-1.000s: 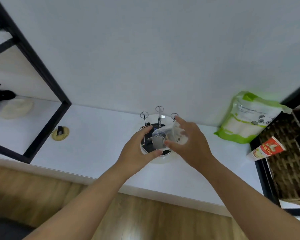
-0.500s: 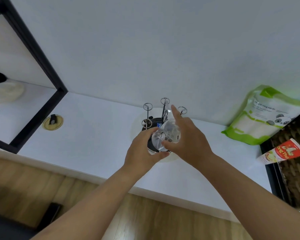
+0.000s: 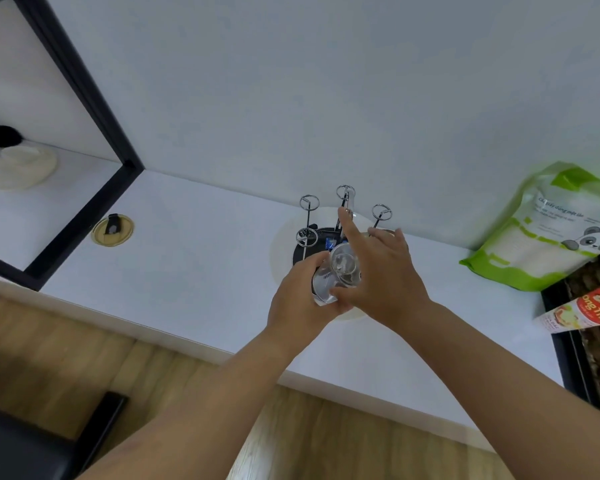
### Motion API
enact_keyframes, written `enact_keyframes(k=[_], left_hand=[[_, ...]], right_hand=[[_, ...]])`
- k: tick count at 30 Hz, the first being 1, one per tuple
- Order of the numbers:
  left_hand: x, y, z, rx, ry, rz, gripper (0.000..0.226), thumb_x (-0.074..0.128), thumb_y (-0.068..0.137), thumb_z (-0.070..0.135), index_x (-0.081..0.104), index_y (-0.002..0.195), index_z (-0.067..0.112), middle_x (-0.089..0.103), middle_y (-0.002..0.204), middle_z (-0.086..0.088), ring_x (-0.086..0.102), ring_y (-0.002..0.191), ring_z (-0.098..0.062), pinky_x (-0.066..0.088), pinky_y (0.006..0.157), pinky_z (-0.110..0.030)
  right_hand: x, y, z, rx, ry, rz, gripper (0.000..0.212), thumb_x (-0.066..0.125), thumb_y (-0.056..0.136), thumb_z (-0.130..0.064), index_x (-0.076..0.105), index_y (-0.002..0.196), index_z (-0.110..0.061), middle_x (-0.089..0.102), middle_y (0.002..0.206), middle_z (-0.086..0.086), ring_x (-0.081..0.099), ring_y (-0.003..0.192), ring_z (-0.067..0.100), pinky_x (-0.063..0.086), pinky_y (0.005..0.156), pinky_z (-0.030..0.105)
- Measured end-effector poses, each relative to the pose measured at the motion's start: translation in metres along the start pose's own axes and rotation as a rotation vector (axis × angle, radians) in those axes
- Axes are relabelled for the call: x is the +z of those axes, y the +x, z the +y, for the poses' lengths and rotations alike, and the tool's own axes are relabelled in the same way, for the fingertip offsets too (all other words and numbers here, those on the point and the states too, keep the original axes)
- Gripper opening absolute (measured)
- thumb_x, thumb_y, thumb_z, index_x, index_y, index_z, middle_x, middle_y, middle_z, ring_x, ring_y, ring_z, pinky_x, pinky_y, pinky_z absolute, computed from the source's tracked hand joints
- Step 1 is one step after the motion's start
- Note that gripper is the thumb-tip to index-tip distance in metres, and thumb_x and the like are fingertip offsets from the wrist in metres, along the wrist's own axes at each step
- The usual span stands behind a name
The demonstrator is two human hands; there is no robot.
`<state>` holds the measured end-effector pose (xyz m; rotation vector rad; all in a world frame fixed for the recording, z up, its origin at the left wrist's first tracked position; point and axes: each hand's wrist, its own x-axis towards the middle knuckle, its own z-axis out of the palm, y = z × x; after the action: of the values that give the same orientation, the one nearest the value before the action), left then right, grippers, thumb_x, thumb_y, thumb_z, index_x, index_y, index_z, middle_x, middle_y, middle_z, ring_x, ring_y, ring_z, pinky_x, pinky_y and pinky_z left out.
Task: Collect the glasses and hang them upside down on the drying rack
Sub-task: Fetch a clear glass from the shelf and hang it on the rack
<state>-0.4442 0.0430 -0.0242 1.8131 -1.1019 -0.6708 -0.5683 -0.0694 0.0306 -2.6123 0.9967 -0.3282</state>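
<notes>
A clear glass (image 3: 336, 271) sits between both hands over the drying rack (image 3: 309, 233), its base turned up toward the camera. My left hand (image 3: 302, 296) wraps the glass from the left and below. My right hand (image 3: 381, 271) grips it from the right, index finger stretched toward the rack's centre post. The rack has a round white base with a dark middle and several thin metal prongs topped with rings; the near prongs are hidden behind the glass and hands.
The rack stands on a white counter (image 3: 187, 265) against a white wall. A green-and-white pouch (image 3: 548, 230) leans at the right, with a red packet (image 3: 582, 313) and wicker basket below it. A round brass cable port (image 3: 112, 231) and a black frame (image 3: 84, 209) lie left.
The glass has been turned from lying sideways to base-up and has come lower over the rack's near side. Both hands stayed on it. The camera moved closer.
</notes>
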Motion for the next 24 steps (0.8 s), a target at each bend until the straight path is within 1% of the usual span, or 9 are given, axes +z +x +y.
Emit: enact_keyframes(k=[3, 5, 8, 12, 14, 17, 19, 21, 24], left_hand=[[0.001, 0.0, -0.006, 0.002, -0.013, -0.005, 0.077, 0.089, 0.076, 0.048, 0.05, 0.142, 0.039, 0.06, 0.134, 0.022, 0.059, 0.117, -0.001, 0.051, 0.094, -0.014], [0.002, 0.0, -0.008, -0.005, -0.024, -0.005, 0.078, 0.089, 0.076, 0.048, 0.049, 0.143, 0.039, 0.06, 0.135, 0.022, 0.059, 0.118, 0.001, 0.05, 0.09, -0.008], [0.003, 0.002, -0.01, -0.016, -0.033, 0.006, 0.077, 0.089, 0.076, 0.048, 0.048, 0.141, 0.043, 0.058, 0.135, 0.025, 0.057, 0.116, 0.008, 0.046, 0.085, -0.001], [0.005, 0.003, -0.01, -0.031, -0.029, 0.034, 0.074, 0.089, 0.075, 0.048, 0.042, 0.131, 0.057, 0.055, 0.124, 0.035, 0.052, 0.112, 0.021, 0.044, 0.077, 0.002], [0.007, 0.003, -0.01, -0.032, -0.03, 0.038, 0.076, 0.089, 0.075, 0.048, 0.039, 0.13, 0.062, 0.055, 0.123, 0.037, 0.052, 0.111, 0.021, 0.044, 0.077, 0.001], [0.008, 0.001, -0.011, -0.033, -0.05, 0.007, 0.077, 0.089, 0.074, 0.052, 0.043, 0.136, 0.056, 0.058, 0.131, 0.032, 0.055, 0.115, 0.014, 0.047, 0.082, -0.003], [0.006, -0.002, -0.013, -0.029, -0.049, -0.036, 0.085, 0.088, 0.074, 0.053, 0.041, 0.145, 0.051, 0.056, 0.137, 0.029, 0.055, 0.121, 0.008, 0.049, 0.09, -0.01], [-0.003, -0.006, -0.014, -0.031, -0.012, -0.068, 0.091, 0.089, 0.075, 0.052, 0.039, 0.152, 0.045, 0.053, 0.144, 0.026, 0.052, 0.128, 0.003, 0.046, 0.101, -0.018], [-0.028, -0.011, -0.014, -0.051, -0.001, -0.1, 0.08, 0.083, 0.074, 0.06, 0.047, 0.144, 0.046, 0.056, 0.137, 0.028, 0.053, 0.123, 0.007, 0.043, 0.097, -0.015]], right_hand=[[0.004, 0.003, 0.0, -0.017, -0.017, -0.004, 0.125, 0.084, 0.069, -0.05, 0.007, 0.167, -0.036, 0.066, 0.111, -0.004, 0.045, 0.132, 0.026, 0.009, 0.125, 0.056], [0.006, 0.005, 0.0, -0.024, -0.028, -0.004, 0.125, 0.083, 0.07, -0.051, 0.006, 0.167, -0.036, 0.066, 0.111, -0.004, 0.045, 0.132, 0.027, 0.008, 0.125, 0.057], [0.007, 0.008, -0.002, -0.022, -0.051, -0.018, 0.125, 0.081, 0.071, -0.052, 0.003, 0.167, -0.038, 0.064, 0.11, -0.004, 0.045, 0.135, 0.027, 0.007, 0.125, 0.059], [0.009, 0.009, -0.003, -0.007, -0.075, -0.043, 0.123, 0.079, 0.075, -0.053, -0.003, 0.166, -0.039, 0.067, 0.12, -0.001, 0.038, 0.145, 0.029, 0.005, 0.125, 0.06], [0.009, 0.008, -0.003, 0.0, -0.091, -0.05, 0.119, 0.079, 0.077, -0.053, 0.002, 0.167, -0.038, 0.065, 0.126, 0.002, 0.036, 0.147, 0.031, 0.006, 0.125, 0.061], [0.01, 0.008, -0.003, 0.006, -0.134, -0.085, 0.109, 0.076, 0.08, -0.056, 0.014, 0.167, -0.036, 0.06, 0.137, 0.006, 0.03, 0.152, 0.032, 0.008, 0.125, 0.062], [0.012, 0.007, -0.003, 0.008, -0.145, -0.097, 0.097, 0.074, 0.081, -0.055, 0.028, 0.164, -0.034, 0.058, 0.142, 0.006, 0.024, 0.156, 0.032, 0.007, 0.125, 0.062], [0.013, 0.006, -0.002, 0.01, -0.139, -0.099, 0.09, 0.074, 0.081, -0.052, 0.036, 0.161, -0.033, 0.057, 0.144, 0.004, 0.019, 0.158, 0.032, 0.005, 0.125, 0.063], [0.012, 0.005, -0.002, 0.012, -0.122, -0.1, 0.089, 0.073, 0.082, -0.052, 0.035, 0.161, -0.036, 0.055, 0.146, 0.003, 0.014, 0.159, 0.032, 0.004, 0.125, 0.067]])
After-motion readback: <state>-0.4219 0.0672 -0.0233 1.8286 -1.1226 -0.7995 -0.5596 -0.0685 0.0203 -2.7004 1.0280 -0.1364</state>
